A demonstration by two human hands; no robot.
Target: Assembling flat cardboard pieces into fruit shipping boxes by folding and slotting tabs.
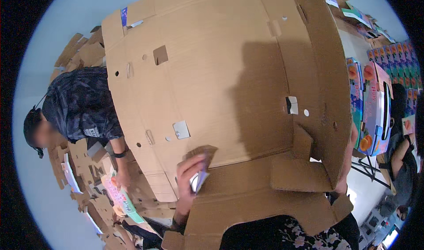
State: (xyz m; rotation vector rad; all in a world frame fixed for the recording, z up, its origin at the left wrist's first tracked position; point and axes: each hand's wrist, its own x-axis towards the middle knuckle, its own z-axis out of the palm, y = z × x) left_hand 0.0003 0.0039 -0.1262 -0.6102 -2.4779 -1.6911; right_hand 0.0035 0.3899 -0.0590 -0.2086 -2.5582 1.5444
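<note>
A large, partly folded cardboard box (207,86) fills the middle of the view, its plain brown inside facing me. Its right wall (324,73) stands up, and a near panel (251,175) is raised along the lower side. My left hand (191,172) is closed around a small flap at the near left corner, where a bit of printed outer face shows. Outside the right wall, part of my right hand (344,181) shows against the cardboard; its fingers are mostly hidden behind the wall. Square and round cut-outs pierce the box's large panel.
At left, a co-worker in a dark shirt (84,104) has a hand on a printed carton (121,197). Flattened cardboard (79,53) lies beyond. Fruit-printed cartons (375,108) stand at right, with stacked cartons (393,60) behind and another person's arm (399,155) nearby.
</note>
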